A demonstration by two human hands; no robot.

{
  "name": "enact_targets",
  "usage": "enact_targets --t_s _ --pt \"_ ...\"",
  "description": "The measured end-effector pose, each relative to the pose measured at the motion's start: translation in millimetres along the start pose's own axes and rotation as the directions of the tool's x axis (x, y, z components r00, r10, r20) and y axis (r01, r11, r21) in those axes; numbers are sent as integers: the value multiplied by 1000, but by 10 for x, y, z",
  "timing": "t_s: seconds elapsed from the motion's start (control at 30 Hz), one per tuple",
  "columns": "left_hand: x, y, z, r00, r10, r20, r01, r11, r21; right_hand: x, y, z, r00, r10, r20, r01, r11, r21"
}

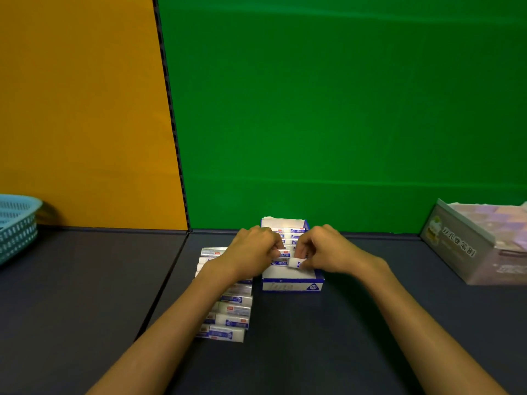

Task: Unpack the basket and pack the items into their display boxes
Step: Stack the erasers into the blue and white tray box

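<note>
A blue and white display box (pixel 292 284) stands open at the middle of the dark table, with several white erasers in blue sleeves (pixel 295 231) lined up inside. My right hand (pixel 328 252) pinches one eraser (pixel 295 263) over the box's front part. My left hand (pixel 251 252) has its fingers curled on the erasers in the box from the left side. A row of several loose erasers (pixel 231 317) lies on the table left of the box, partly hidden under my left forearm.
A teal plastic basket (pixel 17 223) sits at the far left edge of the table. A grey display box with printed characters (pixel 467 240) stands at the right. An orange and a green wall panel rise behind the table.
</note>
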State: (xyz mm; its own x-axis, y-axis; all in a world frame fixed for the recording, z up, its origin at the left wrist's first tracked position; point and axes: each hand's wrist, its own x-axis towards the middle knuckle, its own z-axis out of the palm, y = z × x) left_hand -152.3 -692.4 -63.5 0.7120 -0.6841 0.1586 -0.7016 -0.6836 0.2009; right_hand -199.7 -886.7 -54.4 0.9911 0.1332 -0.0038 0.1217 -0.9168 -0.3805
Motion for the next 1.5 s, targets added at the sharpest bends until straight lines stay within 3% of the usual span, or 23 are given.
enact_targets --t_s 0.47,0.97,1.27,1.5 --pt "-62 160 103 1000 10 1 -10 987 160 38 12 58 999 -39 29 44 978 -204" --pt "-18 175 136 1000 -9 9 7 986 165 53 68 85 998 -63 23 67 975 -210" --pt "-22 101 104 1000 -9 9 8 998 69 48 102 109 997 -71 41 75 990 -119" --pt "8 130 131 1000 -5 1 5 993 122 -4 148 166 997 -82 -11 81 991 -103"
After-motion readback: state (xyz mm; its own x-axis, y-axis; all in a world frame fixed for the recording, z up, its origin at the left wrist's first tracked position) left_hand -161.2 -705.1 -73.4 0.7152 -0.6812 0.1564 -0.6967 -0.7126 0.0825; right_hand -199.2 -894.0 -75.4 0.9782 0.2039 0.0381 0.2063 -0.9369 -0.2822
